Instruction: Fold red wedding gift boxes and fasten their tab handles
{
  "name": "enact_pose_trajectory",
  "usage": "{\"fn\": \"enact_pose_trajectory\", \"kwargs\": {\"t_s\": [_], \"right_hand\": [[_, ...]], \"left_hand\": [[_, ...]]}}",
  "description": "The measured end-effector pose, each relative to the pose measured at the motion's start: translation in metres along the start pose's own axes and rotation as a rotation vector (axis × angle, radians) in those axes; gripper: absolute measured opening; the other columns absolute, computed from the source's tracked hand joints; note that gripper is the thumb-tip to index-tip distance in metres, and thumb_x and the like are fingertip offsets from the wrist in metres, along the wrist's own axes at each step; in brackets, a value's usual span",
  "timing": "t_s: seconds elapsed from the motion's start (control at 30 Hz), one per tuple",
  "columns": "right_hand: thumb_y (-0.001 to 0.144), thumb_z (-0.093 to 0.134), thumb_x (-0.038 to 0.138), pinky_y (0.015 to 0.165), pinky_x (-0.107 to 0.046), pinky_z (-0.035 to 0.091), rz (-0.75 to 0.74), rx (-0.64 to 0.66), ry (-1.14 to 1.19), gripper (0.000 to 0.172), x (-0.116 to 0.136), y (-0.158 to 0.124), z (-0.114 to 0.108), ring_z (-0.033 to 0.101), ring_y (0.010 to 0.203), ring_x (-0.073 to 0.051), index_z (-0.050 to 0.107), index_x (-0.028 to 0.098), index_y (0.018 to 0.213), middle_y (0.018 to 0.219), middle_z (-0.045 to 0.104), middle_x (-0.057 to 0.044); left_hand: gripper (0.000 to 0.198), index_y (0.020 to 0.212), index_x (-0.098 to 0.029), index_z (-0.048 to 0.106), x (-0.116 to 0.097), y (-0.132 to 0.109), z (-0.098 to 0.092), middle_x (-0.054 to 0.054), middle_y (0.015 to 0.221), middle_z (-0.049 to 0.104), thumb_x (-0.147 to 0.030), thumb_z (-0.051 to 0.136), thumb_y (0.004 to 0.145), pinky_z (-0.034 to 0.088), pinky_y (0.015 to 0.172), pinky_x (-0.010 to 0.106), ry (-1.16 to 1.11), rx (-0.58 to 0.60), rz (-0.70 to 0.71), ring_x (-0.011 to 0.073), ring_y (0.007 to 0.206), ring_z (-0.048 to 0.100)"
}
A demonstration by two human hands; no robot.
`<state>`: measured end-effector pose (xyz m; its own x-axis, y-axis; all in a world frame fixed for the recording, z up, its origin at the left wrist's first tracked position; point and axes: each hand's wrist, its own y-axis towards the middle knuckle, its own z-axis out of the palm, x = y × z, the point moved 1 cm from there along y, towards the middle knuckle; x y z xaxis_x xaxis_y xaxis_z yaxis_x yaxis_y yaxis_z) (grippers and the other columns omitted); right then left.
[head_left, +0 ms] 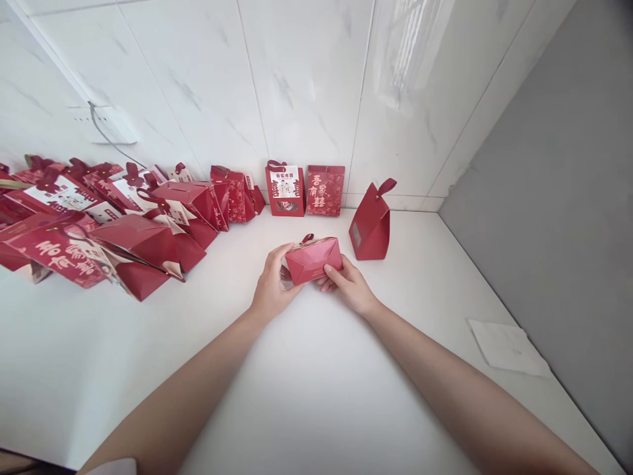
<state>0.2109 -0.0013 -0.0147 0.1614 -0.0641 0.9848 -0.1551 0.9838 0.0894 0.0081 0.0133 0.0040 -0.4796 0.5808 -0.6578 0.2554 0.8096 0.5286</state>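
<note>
A red paper gift box (312, 261) with a dark red ribbon loop is held between both hands over the white table. One of its narrow end faces, showing folded creases, is turned toward me. My left hand (275, 282) grips its left side, thumb low and fingers behind. My right hand (350, 285) holds the lower right corner, thumb on the face and fingers curled beneath. Just right of it stands another red gift box (370, 227), upright with a ribbon loop on top. Behind, two boxes lean at the wall: one with a white label (285, 191), one with printed characters (325, 191).
Many similar red gift boxes (143, 244) lie crowded on the left of the white table (316, 396). A white paper tissue (507, 348) lies at the right edge beside a grey panel (558, 198). Marble-look tiles (306, 79) rise behind; a cable (109, 142) hangs from a socket.
</note>
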Motion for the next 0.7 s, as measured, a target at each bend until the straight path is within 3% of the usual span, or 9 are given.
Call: {"fn": "enact_pose_trajectory", "kwargs": {"t_s": [0.17,0.33,0.5,0.7], "right_hand": [[0.087,0.063,0.058,0.066,-0.032,0.054,-0.016,-0.003,-0.007,0.052,-0.001,0.000,0.000,0.068,0.064,-0.016,0.053,0.019,0.120,0.080,0.071,-0.003],[0.087,0.066,0.054,0.070,-0.032,0.056,-0.047,0.024,-0.049,0.058,-0.004,0.000,0.000,0.069,0.068,-0.016,0.048,0.022,0.132,0.084,0.071,-0.002],[0.087,0.064,0.057,0.069,-0.032,0.056,-0.035,0.031,-0.062,0.050,-0.001,-0.001,0.000,0.069,0.067,-0.016,0.057,0.021,0.121,0.085,0.073,-0.003],[0.086,0.062,0.063,0.062,-0.029,0.053,0.039,0.039,-0.022,0.048,0.003,-0.002,0.001,0.071,0.062,-0.017,0.063,0.017,0.103,0.083,0.075,-0.008]], "left_hand": [[0.087,0.146,-0.028,0.034,-0.003,0.001,-0.001,0.014,0.144,0.046,-0.035,0.081,0.074,0.058,0.085,0.036,-0.038,0.019,0.081,0.0273,0.122,0.058],[0.075,0.141,-0.028,0.040,-0.010,0.003,-0.003,0.012,0.148,0.043,-0.028,0.079,0.077,0.039,0.117,0.049,0.018,0.100,0.169,0.0288,0.142,0.039],[0.092,0.150,-0.029,0.027,-0.016,0.001,-0.002,0.013,0.149,0.038,-0.024,0.079,0.074,0.049,0.107,0.045,0.174,0.102,0.136,0.0290,0.141,0.040],[0.071,0.142,-0.026,0.037,-0.020,-0.001,-0.003,0.012,0.132,0.048,-0.027,0.073,0.081,0.056,0.094,0.039,0.298,-0.052,0.201,0.0263,0.124,0.055]]}}
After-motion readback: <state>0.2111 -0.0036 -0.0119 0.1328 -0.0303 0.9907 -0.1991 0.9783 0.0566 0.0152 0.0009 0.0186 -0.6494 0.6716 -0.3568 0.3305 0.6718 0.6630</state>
